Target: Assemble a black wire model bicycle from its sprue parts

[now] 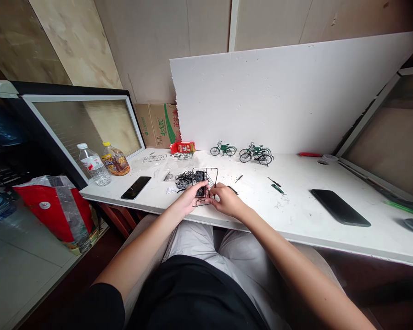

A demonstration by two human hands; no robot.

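Both hands hold a thin black plastic parts frame (211, 168) above the front edge of the white table (289, 215). My left hand (192, 197) is closed on its left side. At its right side the fingers of my right hand (226, 199) pinch together on the frame; any small part between them is too small to make out. Behind the frame lies a pile of black model parts (183, 180), partly hidden by the hands. Beyond it stand green and black model bicycles (223, 149), with more of these model bicycles (255, 153) to the right.
A black phone (136, 188) lies left and a larger dark phone (340, 207) right. A water bottle (93, 165) and a yellow-capped bottle (115, 159) stand at the left edge. A small green-handled tool (277, 186) lies right of my hands. A white board (282, 96) leans behind.
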